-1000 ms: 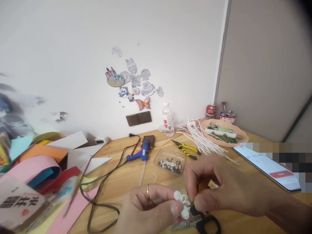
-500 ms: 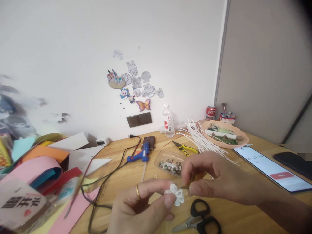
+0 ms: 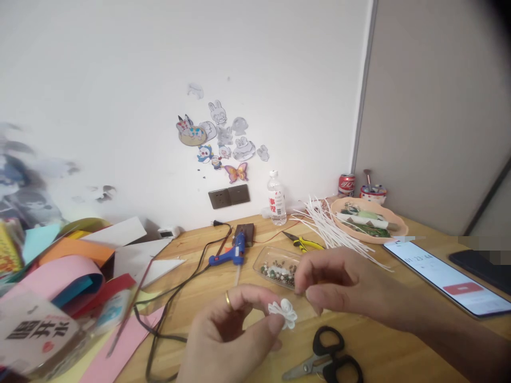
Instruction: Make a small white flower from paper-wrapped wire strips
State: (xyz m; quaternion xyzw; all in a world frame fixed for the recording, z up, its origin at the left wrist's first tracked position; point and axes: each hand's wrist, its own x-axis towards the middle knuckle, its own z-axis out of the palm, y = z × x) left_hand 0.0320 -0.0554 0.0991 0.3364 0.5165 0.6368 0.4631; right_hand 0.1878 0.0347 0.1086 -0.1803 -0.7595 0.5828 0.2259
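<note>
Between thumb and index finger of my left hand (image 3: 239, 330), which wears a gold ring (image 3: 228, 300), a small white looped paper flower (image 3: 288, 314) is pinched. Just right of the flower, my right hand (image 3: 347, 290) hovers with thumb and fingertips slightly apart, and nothing shows between them. Black-handled scissors (image 3: 323, 361) lie on the table below my right hand. Behind that hand is a clear tray (image 3: 263, 252) of green, white and brown beads, partly covered by the fingers.
A blue glue gun (image 3: 229, 255) and its black cord lie left of the tray. Yellow pliers (image 3: 307, 244), white paper strips (image 3: 331, 229), a pink tray (image 3: 403, 231) and a phone (image 3: 451, 279) are behind and right. Coloured paper (image 3: 67, 271) heaps at left; a bottle (image 3: 277, 199) stands by the wall.
The small brownish piece between my right fingertips is no longer visible there, and those fingers have drawn slightly away from the flower. My left hand has tilted the flower.
</note>
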